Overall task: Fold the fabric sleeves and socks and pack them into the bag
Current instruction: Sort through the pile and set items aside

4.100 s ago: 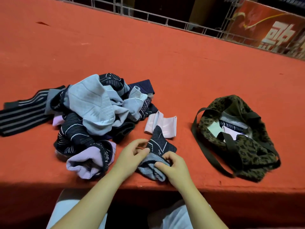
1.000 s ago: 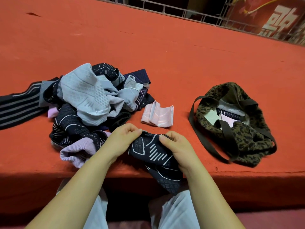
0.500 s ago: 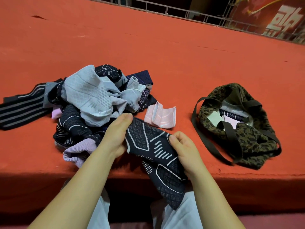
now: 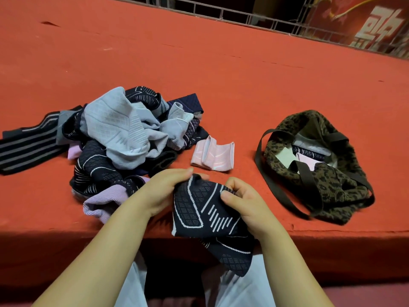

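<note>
I hold a black sleeve with white line patterns (image 4: 203, 213) at the table's near edge; its lower end hangs over my lap. My left hand (image 4: 163, 189) pinches its top left corner and my right hand (image 4: 245, 202) grips its top right side. Left of my hands lies a pile of sleeves and socks (image 4: 119, 138) in grey, black and lilac. A folded pink piece (image 4: 213, 156) rests just beyond my hands. The leopard-print bag (image 4: 321, 187) lies open at the right, with several folded pieces inside.
The red felt table (image 4: 243, 74) stretches far back to a metal railing (image 4: 232, 14). A black striped sleeve (image 4: 26, 147) extends from the pile toward the left edge. The bag's dark straps (image 4: 278, 191) trail toward the near edge.
My hands have drawn closer together, bunching the sleeve's top edge. The hanging end has come up a little.
</note>
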Motion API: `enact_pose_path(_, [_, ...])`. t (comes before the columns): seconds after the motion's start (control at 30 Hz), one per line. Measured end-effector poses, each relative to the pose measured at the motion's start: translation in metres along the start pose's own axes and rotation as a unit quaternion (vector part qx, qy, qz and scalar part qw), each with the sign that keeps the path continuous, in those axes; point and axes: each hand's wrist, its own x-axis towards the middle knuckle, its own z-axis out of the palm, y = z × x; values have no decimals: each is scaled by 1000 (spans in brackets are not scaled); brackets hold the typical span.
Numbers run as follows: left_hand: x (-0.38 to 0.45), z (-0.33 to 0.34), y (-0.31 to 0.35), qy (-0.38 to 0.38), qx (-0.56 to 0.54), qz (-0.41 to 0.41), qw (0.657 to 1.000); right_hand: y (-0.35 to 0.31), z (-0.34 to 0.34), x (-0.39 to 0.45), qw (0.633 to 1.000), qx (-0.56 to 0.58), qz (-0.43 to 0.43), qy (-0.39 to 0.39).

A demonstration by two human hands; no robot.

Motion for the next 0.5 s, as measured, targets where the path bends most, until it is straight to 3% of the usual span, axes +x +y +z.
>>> enact_pose_path(0.07, [-1, 1, 3, -3, -109, 1, 994, 3, 0, 0, 999, -25, 5, 22])
enact_pose_path(0.2, [-1, 3, 8, 57, -214, 36, 974, 6, -2, -3, 999, -33, 5, 18])
enact_pose_path(0.27, [1, 8, 8, 110, -169, 58, 978, 2, -9, -5, 999, 6, 1, 38])
enact_pose_path(0.33, [3, 12, 11, 147, -53, 88, 984, -5, -15, -6, 996, 56, -3, 63])
enact_pose_path(0.4, [5, 15, 16, 136, 16, 113, 984, -9, -20, -6, 992, 85, -8, 90])
enact_pose_path(0.5, [11, 14, 17, 136, 34, 112, 984, -11, -18, -5, 988, 85, -25, 130])
